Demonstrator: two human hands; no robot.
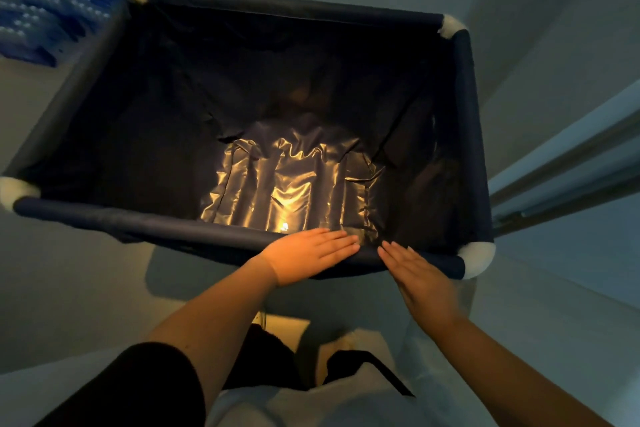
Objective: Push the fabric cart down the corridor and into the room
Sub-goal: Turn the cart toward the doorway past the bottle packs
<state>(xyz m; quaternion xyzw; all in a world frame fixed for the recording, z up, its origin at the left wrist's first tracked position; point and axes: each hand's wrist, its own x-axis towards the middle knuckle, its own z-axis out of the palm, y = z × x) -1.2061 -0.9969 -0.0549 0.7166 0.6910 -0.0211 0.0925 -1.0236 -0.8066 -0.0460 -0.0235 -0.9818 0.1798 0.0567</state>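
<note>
So there's one fabric cart point(465, 135) here, dark navy, seen from straight above and filling most of the shot. It's got four padded rim bars and four white corner joints point(479, 258), one at each corner. The liner point(287, 184) inside is shiny and wrinkled, with a warm patch of light bouncing off the bottom; the rest of the inside is pretty dark, so I can't tell if anything's sitting in there.

Two bare hands are at the near rim bar, toward its right end. The left hand point(308, 258) lies flat across the bar, its fingers point(337, 243) straight and held together, not curled around anything. The right hand point(424, 282) is just beside it, also flat with fingers extended and close together, tips touching the bar's edge. Neither is actually gripping. One black sleeve point(138, 388) shows on the left arm.

The floor point(86, 288) is pale grey and smooth. A light wall runs along the right with one door track or frame rail point(561, 184) angling across. At top left, by the cart's far corner, there's one blue plastic-wrapped pack point(52, 10), blurry. No readable writing or labels anywhere.
</note>
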